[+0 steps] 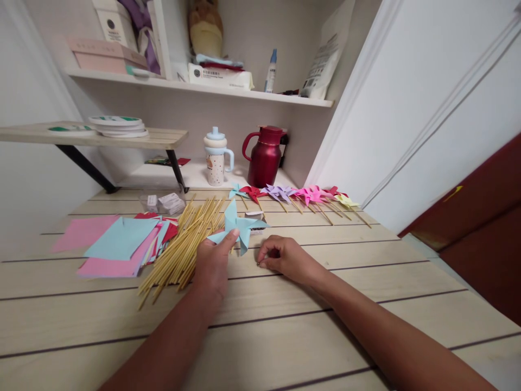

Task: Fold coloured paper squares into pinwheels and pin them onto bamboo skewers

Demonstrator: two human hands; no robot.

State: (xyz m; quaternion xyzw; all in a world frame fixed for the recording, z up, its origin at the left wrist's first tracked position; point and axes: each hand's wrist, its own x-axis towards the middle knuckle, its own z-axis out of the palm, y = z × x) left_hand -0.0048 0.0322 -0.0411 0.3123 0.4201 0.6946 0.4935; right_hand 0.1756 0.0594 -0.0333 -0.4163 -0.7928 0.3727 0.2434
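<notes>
While the wooden table [285, 336] carries everything, order runs big to small: paper sheets [118, 241] lie far left, a pile of bamboo sticks [183, 247] just beside them with long axes running diagonally toward the back right, and a row of finished pinwheels [301, 195] sits behind. Left hand [214, 266] pinches a light blue pinwheel [238, 225], held up just above and behind it, touching the sticks' right edge. Right hand [283, 258], just right of the pinwheel, rests on the table with fingertips narrowed on 1 tiny item, too small to identify.
</notes>
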